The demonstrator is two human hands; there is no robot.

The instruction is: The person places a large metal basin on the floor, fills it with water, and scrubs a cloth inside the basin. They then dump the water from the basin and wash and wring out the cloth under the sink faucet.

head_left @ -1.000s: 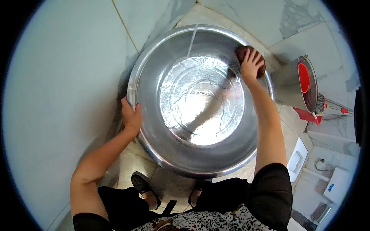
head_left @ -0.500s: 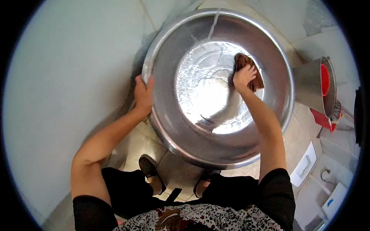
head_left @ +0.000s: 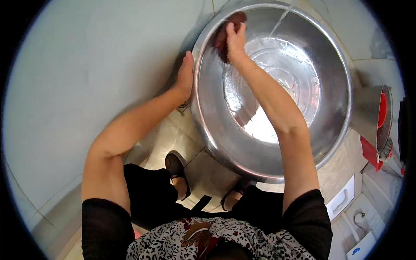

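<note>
A large round metal basin (head_left: 264, 162) takes up the middle of the view, with shallow water (head_left: 284, 56) on its bottom. My right hand (head_left: 236, 42) grips a dark brown cloth (head_left: 221, 40) and presses it to the inner wall at the upper left, just below the rim. Part of the cloth is hidden under the hand. On the outside left of the basin, my left hand (head_left: 185, 77) rests against the rim, its fingers stretched out and holding nothing. A thin stream of water (head_left: 281, 18) falls into the basin from the top.
A pale wall (head_left: 104, 56) stands close on the left. To the right lies a grey metal bucket (head_left: 366, 108) with a red item (head_left: 382, 110) inside, near a red dustpan (head_left: 369, 154). A white floor fixture (head_left: 342, 198) sits at lower right. My feet are below the basin.
My right hand has swept the cloth from the basin's right bottom side to the upper left wall. My left hand has slid up along the rim and straightened. The basin appears further right.
</note>
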